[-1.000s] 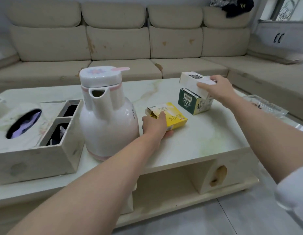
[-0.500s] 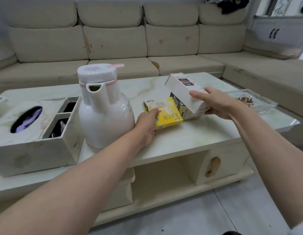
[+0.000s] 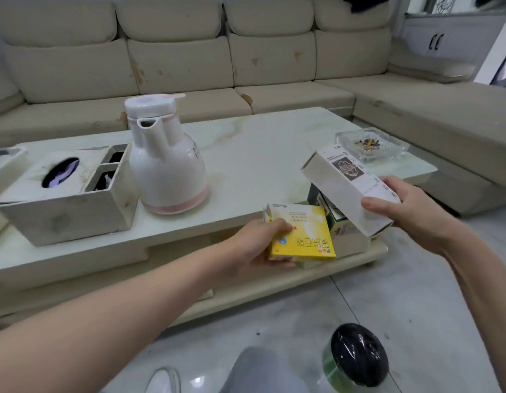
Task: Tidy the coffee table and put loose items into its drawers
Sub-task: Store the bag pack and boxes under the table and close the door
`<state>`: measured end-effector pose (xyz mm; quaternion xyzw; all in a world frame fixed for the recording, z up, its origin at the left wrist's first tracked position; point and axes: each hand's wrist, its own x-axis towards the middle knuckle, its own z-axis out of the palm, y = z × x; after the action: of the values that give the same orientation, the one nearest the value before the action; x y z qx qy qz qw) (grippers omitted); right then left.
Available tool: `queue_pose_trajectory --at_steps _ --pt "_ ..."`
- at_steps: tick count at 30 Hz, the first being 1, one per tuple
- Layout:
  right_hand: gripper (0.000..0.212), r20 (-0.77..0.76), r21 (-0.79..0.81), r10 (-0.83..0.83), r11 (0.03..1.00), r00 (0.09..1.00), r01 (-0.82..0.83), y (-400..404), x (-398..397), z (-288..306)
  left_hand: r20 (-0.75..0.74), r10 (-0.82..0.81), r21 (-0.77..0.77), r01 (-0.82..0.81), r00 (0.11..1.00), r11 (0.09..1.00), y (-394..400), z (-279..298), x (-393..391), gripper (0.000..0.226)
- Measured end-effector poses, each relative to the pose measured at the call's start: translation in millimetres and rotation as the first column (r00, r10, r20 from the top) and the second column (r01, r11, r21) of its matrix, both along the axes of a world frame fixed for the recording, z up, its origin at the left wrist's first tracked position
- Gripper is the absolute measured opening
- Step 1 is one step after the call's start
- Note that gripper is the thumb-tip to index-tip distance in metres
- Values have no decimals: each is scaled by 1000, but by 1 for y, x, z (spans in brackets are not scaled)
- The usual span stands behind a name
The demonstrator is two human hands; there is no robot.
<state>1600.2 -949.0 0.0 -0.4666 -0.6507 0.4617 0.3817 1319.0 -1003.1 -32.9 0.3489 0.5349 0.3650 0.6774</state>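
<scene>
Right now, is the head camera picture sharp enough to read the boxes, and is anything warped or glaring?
Head view: soft, so the yellow box print in the left hand is legible only as large characters; wide-angle bending curves the sofa and table edges; mild glare on the floor tiles.

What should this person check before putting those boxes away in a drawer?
1. Yellow box firmly held by the left hand: ok, thumb on top, fingers underneath.
2. White box firmly held by the right hand: ok.
3. Green box under the white one secured: cannot tell, mostly hidden.
4. A drawer open to receive them: not ok, none visibly open.
5. A free hand to pull a drawer: not ok, both are full.
6. Jug and ashtray clear of the arms: ok, both stand apart on the table.
</scene>
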Motion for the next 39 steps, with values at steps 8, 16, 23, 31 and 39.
queue_pose_trajectory --at_steps 8,16,23,31,39 --pt "74 28 -125 -18 992 999 21 -42 1 -74 55 -176 -261 184 983 948 -21 -69 -20 19" --pt "82 25 -275 -173 946 985 173 -22 -54 -185 -204 213 -248 -261 955 933 2 -152 -48 39" --pt "78 -29 -343 -151 930 988 132 17 -96 -241 -504 197 -70 -267 841 961 52 -199 -56 38" --pt "59 -23 -317 -144 940 989 130 52 -122 -272 -919 -192 -113 236 345 965 123 -230 -77 66" --pt "64 -74 -334 -188 930 979 154 64 -123 -275 -953 -259 -227 198 157 954 71 -280 -64 99"
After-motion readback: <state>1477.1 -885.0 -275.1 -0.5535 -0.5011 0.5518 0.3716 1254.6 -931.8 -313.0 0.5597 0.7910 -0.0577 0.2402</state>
